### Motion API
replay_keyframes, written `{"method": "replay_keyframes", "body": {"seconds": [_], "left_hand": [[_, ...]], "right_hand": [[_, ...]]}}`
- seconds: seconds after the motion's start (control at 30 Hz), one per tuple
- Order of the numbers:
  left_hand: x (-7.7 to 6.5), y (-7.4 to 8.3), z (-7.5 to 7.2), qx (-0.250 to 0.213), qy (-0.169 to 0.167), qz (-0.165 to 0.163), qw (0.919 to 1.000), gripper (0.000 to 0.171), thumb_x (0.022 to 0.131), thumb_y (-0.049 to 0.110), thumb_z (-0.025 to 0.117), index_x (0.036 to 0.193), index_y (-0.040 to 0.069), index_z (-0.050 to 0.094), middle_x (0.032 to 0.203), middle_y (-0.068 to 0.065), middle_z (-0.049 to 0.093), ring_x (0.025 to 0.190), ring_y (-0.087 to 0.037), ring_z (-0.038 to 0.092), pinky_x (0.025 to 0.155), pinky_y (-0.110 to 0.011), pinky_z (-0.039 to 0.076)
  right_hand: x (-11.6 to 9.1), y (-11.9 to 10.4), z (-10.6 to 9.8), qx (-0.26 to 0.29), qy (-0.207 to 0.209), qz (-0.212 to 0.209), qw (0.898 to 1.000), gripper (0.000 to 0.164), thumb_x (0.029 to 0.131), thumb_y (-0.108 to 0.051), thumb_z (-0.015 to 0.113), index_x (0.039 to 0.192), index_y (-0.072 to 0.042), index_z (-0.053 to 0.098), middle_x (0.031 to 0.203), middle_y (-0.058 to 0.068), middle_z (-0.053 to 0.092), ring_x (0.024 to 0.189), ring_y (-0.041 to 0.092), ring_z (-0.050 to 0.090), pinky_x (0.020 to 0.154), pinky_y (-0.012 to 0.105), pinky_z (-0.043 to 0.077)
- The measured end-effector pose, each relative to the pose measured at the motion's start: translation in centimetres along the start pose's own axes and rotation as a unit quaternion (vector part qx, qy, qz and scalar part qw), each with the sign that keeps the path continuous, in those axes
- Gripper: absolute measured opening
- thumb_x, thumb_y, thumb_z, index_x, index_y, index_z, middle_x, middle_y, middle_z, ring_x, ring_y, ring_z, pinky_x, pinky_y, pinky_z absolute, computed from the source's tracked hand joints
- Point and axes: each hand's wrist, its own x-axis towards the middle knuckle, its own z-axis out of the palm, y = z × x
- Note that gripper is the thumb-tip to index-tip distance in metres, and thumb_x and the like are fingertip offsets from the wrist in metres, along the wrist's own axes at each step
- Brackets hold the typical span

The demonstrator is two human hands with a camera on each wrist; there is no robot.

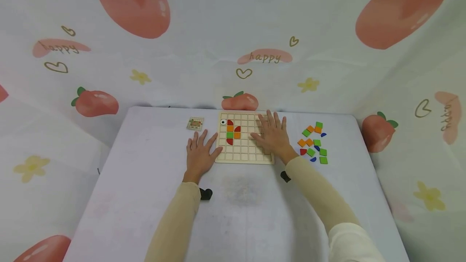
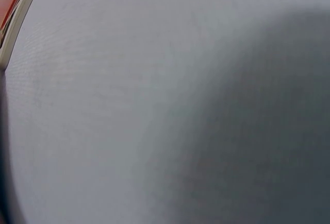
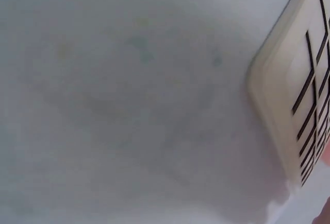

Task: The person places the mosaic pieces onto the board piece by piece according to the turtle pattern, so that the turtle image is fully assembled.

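Observation:
A wooden grid board [image 1: 247,157] lies flat on the table, and one of its corners [image 3: 273,90] shows in the right wrist view. Several red, orange and green tiles [image 1: 230,135] sit in its left columns, with a white round eye piece [image 1: 223,122] at the upper left. My left hand [image 1: 200,156] lies with fingers spread beside the board's left edge, its thumb at that edge. Over the board's right side my right hand [image 1: 274,136] rests with spread fingers, covering some squares. Neither hand holds anything.
Loose green, orange, red and blue pieces [image 1: 316,143] are scattered right of the board. A small pattern card [image 1: 195,123] lies above my left hand. Dark wrist-camera parts [image 1: 206,194] show beside the sleeves. Printed cloth [image 1: 204,31] surrounds the table.

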Motion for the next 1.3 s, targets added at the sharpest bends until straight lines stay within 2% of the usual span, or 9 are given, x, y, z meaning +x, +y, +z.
{"method": "replay_keyframes", "body": {"seconds": [0.23,0.57,0.73,1.0,1.13,1.3], "left_hand": [[-0.1,0.0,0.1,-0.003,-0.005,0.003,1.0000,0.070,0.098,0.074,0.034,0.160,0.044,0.028,0.173,-0.002,0.015,0.162,-0.035,-0.001,0.128,-0.062,0.004],[-0.1,-0.1,0.0,-0.008,-0.006,0.001,0.9999,0.069,0.098,0.073,0.036,0.160,0.043,0.028,0.173,-0.003,0.015,0.161,-0.036,-0.001,0.128,-0.062,0.004],[-0.1,-0.1,0.0,-0.008,-0.003,0.005,1.0000,0.069,0.098,0.073,0.035,0.160,0.043,0.028,0.173,-0.002,0.015,0.162,-0.035,-0.002,0.128,-0.062,0.004],[-0.1,-0.2,0.2,-0.005,-0.004,0.005,1.0000,0.070,0.098,0.075,0.033,0.160,0.044,0.027,0.173,-0.002,0.014,0.162,-0.035,-0.002,0.128,-0.062,0.005],[-0.1,-0.3,0.2,-0.004,-0.002,0.007,1.0000,0.069,0.098,0.075,0.033,0.160,0.044,0.027,0.173,-0.002,0.014,0.162,-0.035,-0.002,0.128,-0.061,0.004],[0.0,-0.2,0.0,-0.001,-0.001,0.008,1.0000,0.069,0.098,0.074,0.034,0.160,0.044,0.027,0.173,-0.002,0.015,0.162,-0.035,-0.001,0.128,-0.062,0.005]], "right_hand": [[-2.1,2.2,0.6,0.012,0.011,0.013,1.000,0.087,0.098,-0.067,0.044,0.164,-0.018,0.015,0.173,0.017,0.005,0.160,0.043,0.003,0.126,0.068,-0.005],[-4.3,6.0,1.3,0.028,0.017,0.061,0.998,0.089,0.098,-0.069,0.042,0.164,-0.013,0.017,0.172,0.022,0.004,0.158,0.048,0.003,0.124,0.071,-0.003],[-5.5,7.7,1.3,0.046,0.032,0.076,0.996,0.090,0.097,-0.066,0.049,0.161,-0.008,0.023,0.169,0.026,0.011,0.157,0.050,0.007,0.124,0.072,-0.002],[-7.7,9.8,0.4,0.092,0.075,0.074,0.990,0.075,0.097,-0.048,0.064,0.151,-0.002,0.040,0.160,0.027,0.029,0.149,0.049,0.023,0.123,0.067,0.015],[-8.5,11.1,0.3,0.110,0.089,0.060,0.988,0.063,0.099,-0.044,0.064,0.142,-0.001,0.050,0.155,0.027,0.035,0.142,0.050,0.028,0.115,0.068,0.022],[-8.7,12.3,0.6,0.120,0.118,0.064,0.984,0.047,0.097,-0.036,0.069,0.125,0.001,0.063,0.149,0.027,0.043,0.136,0.050,0.034,0.108,0.066,0.027]]}}
